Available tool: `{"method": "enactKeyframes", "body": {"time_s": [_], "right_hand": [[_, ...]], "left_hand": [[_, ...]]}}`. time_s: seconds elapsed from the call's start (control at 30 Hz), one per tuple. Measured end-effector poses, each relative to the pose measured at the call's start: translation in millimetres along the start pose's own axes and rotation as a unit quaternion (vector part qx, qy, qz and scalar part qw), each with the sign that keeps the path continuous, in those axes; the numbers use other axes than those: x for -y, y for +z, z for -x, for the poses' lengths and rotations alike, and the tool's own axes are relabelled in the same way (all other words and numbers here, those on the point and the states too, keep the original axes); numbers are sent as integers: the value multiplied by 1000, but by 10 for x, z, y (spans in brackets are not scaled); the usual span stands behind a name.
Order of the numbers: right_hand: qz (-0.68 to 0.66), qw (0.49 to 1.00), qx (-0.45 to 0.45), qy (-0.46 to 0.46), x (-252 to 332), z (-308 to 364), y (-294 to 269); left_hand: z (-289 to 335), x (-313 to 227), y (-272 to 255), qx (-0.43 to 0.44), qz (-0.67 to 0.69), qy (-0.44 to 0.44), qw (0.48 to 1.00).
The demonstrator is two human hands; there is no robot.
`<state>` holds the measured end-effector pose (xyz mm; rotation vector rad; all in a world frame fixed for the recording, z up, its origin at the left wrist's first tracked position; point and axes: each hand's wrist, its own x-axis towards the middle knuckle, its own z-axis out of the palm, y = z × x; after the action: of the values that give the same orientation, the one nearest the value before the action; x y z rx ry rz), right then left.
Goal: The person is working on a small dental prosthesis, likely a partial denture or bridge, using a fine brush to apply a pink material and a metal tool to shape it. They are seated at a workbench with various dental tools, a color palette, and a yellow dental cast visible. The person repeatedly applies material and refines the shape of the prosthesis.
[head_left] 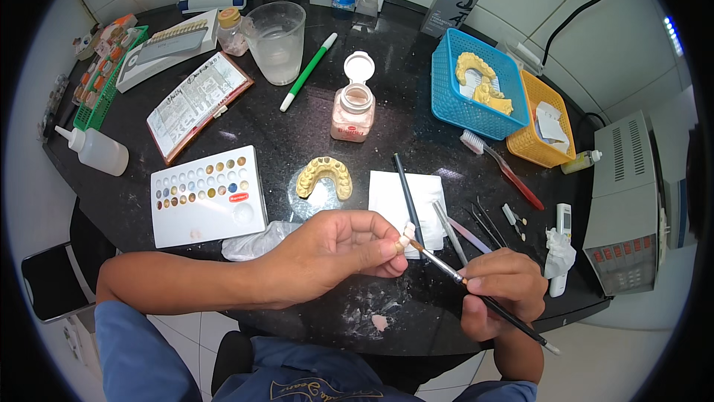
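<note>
Between thumb and fingertips, my left hand [342,247] pinches a small whitish dental crown piece [404,238]; how many teeth it has I cannot make out. My right hand [506,289] holds a fine brush [454,274] with a dark handle and brown bristles. The brush tip touches the crown piece or lies right beside it. Beyond my left hand stands a yellowish plaster dental arch [324,177] on a round clear base. Under the fingertips lies a folded white tissue [383,190] with another dark-handled brush [407,197] across it.
Left is a white palette [208,197] with coloured wells. An open jar of pink powder [353,110], a green marker [309,71] and a clear plastic cup [275,43] stand farther back. Right are a blue basket [442,97] of plaster models, a yellow basket [539,150] and a red-handled toothbrush [513,175].
</note>
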<state>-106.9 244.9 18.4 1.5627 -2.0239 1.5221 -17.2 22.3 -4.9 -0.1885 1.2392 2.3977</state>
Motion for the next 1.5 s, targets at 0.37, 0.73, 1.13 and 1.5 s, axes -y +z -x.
{"method": "enactKeyframes", "body": {"time_s": [0.37, 0.73, 1.13, 1.5], "right_hand": [[-8, 1000, 17, 12, 4, 6, -17], [-16, 1000, 15, 15, -9, 35, -33], [20, 1000, 23, 2, 17, -12, 21], [2, 999, 29, -17, -6, -17, 16]], "left_hand": [[3, 4, -1, 2, 8, 5, 1000], [3, 12, -5, 2, 4, 10, 1000], [1, 29, -9, -2, 8, 12, 1000], [8, 21, -9, -5, 22, 5, 1000]]}}
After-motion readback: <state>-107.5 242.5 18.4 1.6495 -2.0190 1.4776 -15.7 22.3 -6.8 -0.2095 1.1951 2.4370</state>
